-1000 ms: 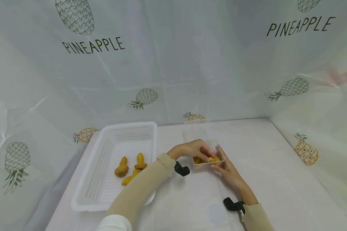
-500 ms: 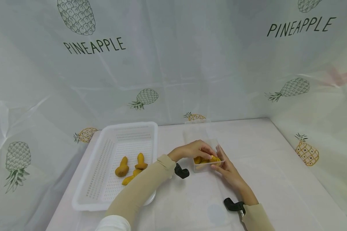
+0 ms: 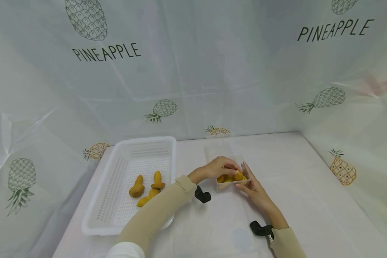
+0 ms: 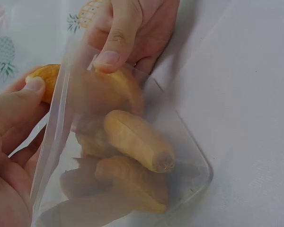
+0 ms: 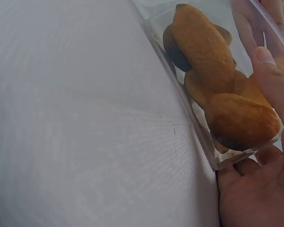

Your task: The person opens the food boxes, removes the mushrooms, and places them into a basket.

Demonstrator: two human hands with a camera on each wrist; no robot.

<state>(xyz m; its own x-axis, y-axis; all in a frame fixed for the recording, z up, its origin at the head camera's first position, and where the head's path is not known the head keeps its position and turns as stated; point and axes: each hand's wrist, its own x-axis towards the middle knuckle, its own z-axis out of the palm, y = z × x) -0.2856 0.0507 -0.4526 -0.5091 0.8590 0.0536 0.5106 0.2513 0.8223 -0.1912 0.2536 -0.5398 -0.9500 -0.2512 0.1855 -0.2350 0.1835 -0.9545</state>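
We have the left hand over the clear box, thumb and fingers together in a pinch on one yellow mushroom, as it looks to be, right by the rim. And there's the right hand, clamped on the near right corner of the box, thumb on one wall, fingers behind.

How does that mushroom handle? We'd call it light and fairly firm, perhaps a touch springy, with enough grain on its skin that we wouldn't expect much slipping. Bruising or a snapped stem would be our worry, so we like a soft pinch round the thick middle. The box we judge thin and easily flexed, slick too; a corner, where two walls brace each other, is the place to hold it.

Look at the textures! Through the cloudy plastic we see the other mushrooms piled at odd angles, stubby stems, rounded caps, orange-brown skins finely pitted, one stem ending in a rough, darker face. Behind the box we find the lid, clear and thin. Over on the left sits the white basket, rigid plastic cut with rows of slots, at least three more mushrooms on its floor, partly behind the beige sleeve.
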